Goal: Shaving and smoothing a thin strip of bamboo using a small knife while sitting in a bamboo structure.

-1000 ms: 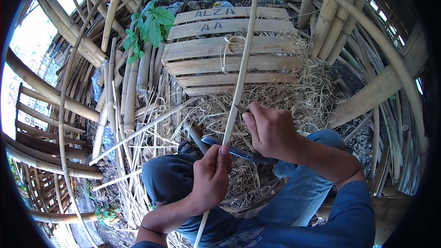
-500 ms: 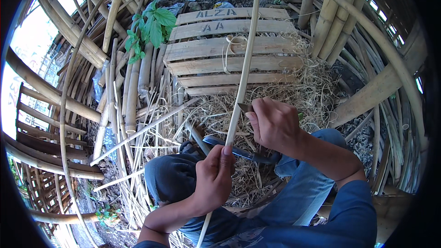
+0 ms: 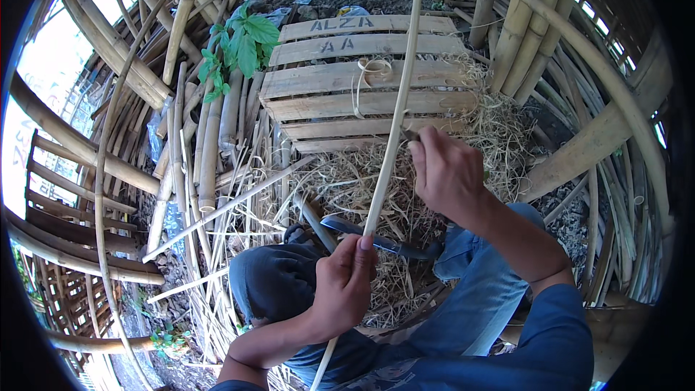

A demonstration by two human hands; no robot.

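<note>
A long, pale bamboo strip runs from below my left forearm up past the top edge of the picture. My left hand is closed around its lower part, the thumb pressed along it. Farther up, my right hand is closed on a small knife; just the short dark blade shows, against the strip's right side, and its handle is hidden in my fist. A small shaving sticks out at the blade. Beneath the strip, between my knees, lies a bladed tool with a dark handle, partly covered by my left hand.
A slatted wooden crate stands ahead, a curled shaving on it. Heaped shavings cover the ground around it. Bamboo poles and a leafy plant are at the left; thick bamboo posts rise at the right.
My right hand and the knife have moved away from me along the strip, slightly rightward. The strip's upper part has shifted a little right. My left hand keeps its grip.
</note>
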